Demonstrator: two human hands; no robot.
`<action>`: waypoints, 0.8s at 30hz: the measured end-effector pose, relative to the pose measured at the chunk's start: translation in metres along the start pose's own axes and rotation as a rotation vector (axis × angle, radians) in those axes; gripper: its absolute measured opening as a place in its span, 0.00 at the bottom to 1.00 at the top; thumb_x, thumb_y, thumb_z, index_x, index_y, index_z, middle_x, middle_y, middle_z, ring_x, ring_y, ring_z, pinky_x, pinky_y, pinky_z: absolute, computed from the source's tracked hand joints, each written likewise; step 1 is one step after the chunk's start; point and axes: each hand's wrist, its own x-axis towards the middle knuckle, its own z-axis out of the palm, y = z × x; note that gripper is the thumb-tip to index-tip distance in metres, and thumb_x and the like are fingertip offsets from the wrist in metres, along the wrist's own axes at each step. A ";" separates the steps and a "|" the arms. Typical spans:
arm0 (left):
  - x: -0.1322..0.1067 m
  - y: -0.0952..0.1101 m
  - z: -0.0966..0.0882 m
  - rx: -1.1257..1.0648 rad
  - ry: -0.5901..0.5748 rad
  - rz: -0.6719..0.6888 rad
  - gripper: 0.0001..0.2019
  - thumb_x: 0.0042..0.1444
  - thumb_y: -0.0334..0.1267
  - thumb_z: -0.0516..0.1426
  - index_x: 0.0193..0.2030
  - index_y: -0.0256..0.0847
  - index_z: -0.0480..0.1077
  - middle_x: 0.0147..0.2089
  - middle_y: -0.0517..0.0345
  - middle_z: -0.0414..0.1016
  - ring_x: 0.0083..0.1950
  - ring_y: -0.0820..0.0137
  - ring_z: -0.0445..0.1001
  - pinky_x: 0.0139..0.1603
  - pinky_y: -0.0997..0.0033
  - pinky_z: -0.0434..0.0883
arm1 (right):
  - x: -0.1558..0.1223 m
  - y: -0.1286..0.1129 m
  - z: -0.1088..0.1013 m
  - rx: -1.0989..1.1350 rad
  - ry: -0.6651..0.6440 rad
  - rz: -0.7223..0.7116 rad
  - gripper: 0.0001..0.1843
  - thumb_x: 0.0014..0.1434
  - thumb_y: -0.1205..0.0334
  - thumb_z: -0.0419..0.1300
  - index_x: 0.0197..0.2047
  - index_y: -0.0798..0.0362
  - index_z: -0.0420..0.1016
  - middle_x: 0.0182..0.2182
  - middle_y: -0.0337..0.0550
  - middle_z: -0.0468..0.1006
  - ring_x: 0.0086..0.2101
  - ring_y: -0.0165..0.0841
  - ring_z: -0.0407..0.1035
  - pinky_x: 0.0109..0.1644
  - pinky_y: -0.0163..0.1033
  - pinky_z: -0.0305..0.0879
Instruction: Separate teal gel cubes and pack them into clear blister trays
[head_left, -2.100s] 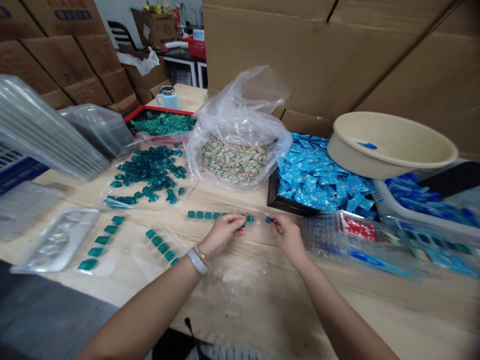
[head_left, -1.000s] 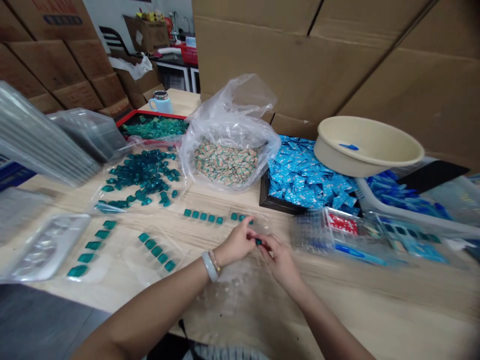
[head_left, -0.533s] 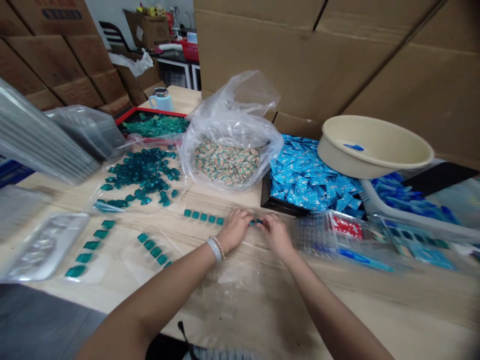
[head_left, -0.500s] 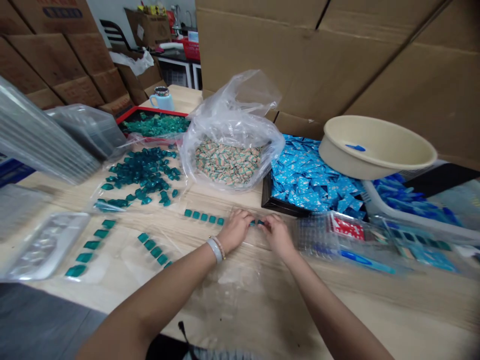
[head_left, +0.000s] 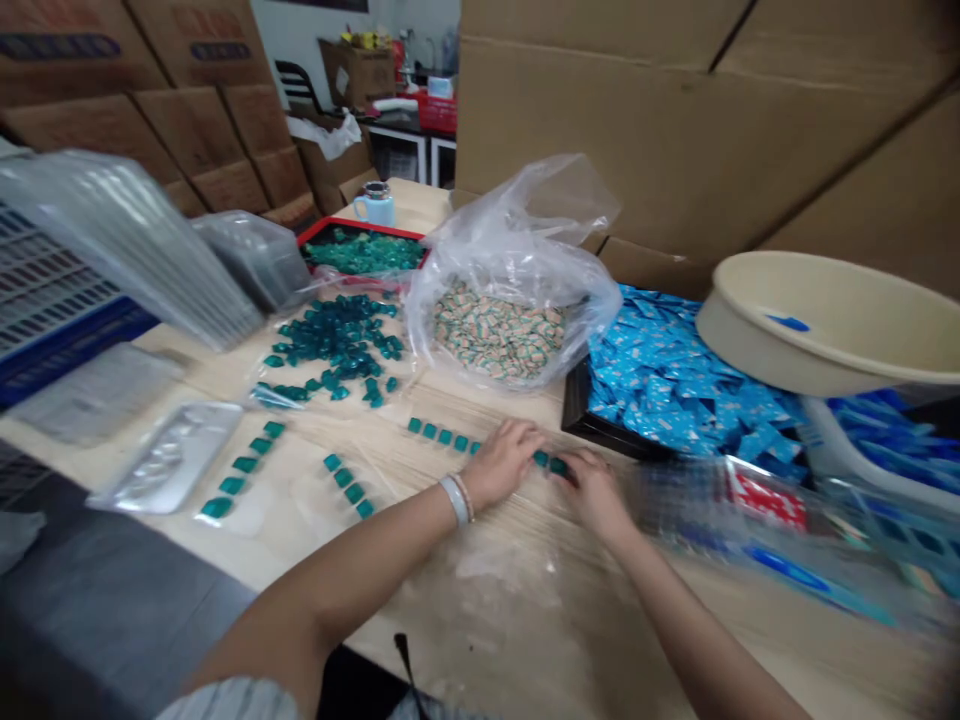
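A row of small, glossy teal square pieces lies on clear plastic on the table, running under my left hand. My left fingers are bent and pressed together, with their tips at one teal piece. Just right of it, my right hand pinches another teal piece between thumb and fingertips, down at the table. My left palm hides part of the row. Two more short rows, a left row and a middle row, lie left of my forearm.
Behind are loose teal pieces, a clear bag of small printed packets, and a black tray of blue sachets. A cream basin stands at right, near clear packs. Clear plastic trays are stacked at left.
The view has swung left, so things appear further right. My hands stay at the right end of the row; two teal pieces now show between them.
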 end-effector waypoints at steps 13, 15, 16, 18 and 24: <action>-0.010 -0.166 -0.122 0.353 0.100 -0.734 0.11 0.51 0.32 0.50 0.40 0.36 0.70 0.42 0.48 0.69 0.41 0.67 0.68 0.42 0.71 0.64 | 0.081 -0.122 -0.014 0.374 0.047 -0.260 0.15 0.56 0.58 0.50 0.45 0.54 0.68 0.28 0.44 0.71 0.30 0.33 0.67 0.36 0.40 0.64; -0.010 -0.168 -0.119 0.354 0.059 -0.726 0.10 0.51 0.30 0.49 0.36 0.35 0.71 0.38 0.48 0.70 0.40 0.67 0.69 0.41 0.71 0.63 | 0.085 -0.131 -0.009 0.397 0.010 -0.283 0.15 0.57 0.59 0.50 0.45 0.53 0.68 0.29 0.43 0.71 0.31 0.33 0.67 0.36 0.39 0.64; -0.013 -0.170 -0.119 0.354 0.041 -0.716 0.10 0.51 0.29 0.49 0.34 0.35 0.71 0.37 0.49 0.70 0.40 0.67 0.68 0.41 0.71 0.63 | 0.085 -0.132 -0.006 0.405 0.005 -0.267 0.14 0.57 0.59 0.49 0.45 0.53 0.68 0.28 0.43 0.71 0.30 0.32 0.67 0.35 0.39 0.64; -0.023 -0.171 -0.123 0.353 0.020 -0.692 0.09 0.51 0.30 0.49 0.32 0.36 0.71 0.37 0.50 0.70 0.41 0.68 0.68 0.42 0.72 0.63 | 0.082 -0.129 -0.001 0.420 0.007 -0.213 0.14 0.57 0.59 0.49 0.42 0.53 0.70 0.27 0.43 0.71 0.29 0.32 0.67 0.34 0.38 0.65; -0.027 -0.165 -0.126 0.356 0.100 -0.683 0.13 0.55 0.37 0.47 0.44 0.38 0.68 0.45 0.49 0.64 0.48 0.65 0.63 0.49 0.68 0.60 | 0.090 -0.148 0.010 0.483 -0.035 -0.268 0.13 0.56 0.60 0.50 0.41 0.53 0.71 0.29 0.44 0.72 0.30 0.32 0.67 0.36 0.38 0.65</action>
